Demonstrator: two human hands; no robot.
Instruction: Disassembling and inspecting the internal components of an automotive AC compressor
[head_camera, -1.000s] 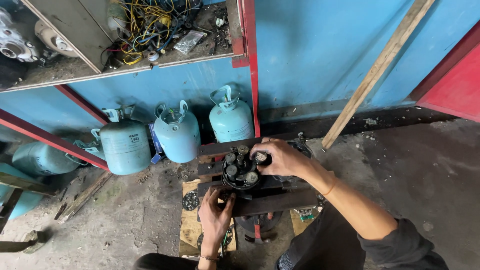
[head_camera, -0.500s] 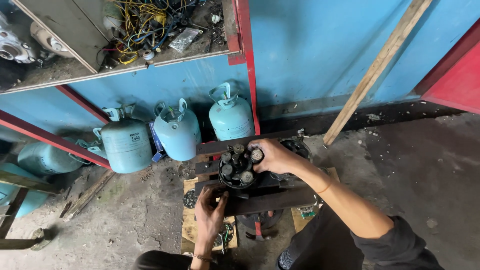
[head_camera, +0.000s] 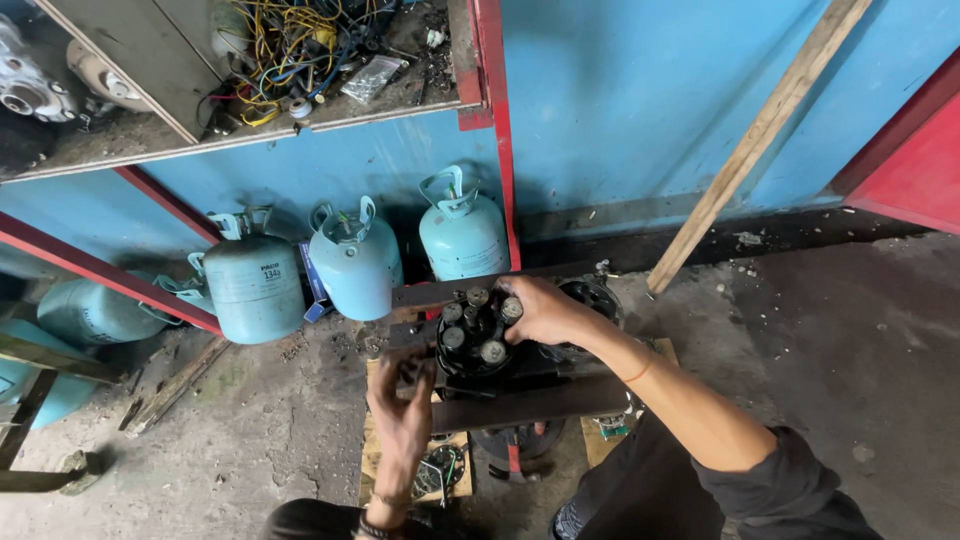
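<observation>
The right hand (head_camera: 545, 312) grips the round black piston block (head_camera: 475, 335) resting on the dark steel bars (head_camera: 520, 400) in front of the three blue gas cylinders (head_camera: 355, 260), its pistons still seated, while the open-fingered left hand (head_camera: 400, 410) hovers just below it

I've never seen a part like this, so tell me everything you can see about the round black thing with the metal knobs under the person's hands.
The round black part is a dark, greasy-looking metal body with several short grey cylinders standing in a ring on its top face. It sits upright on dark metal bars above the dirty floor. The right hand grips its far edge; the left hand hovers beside it, blurred.
</observation>
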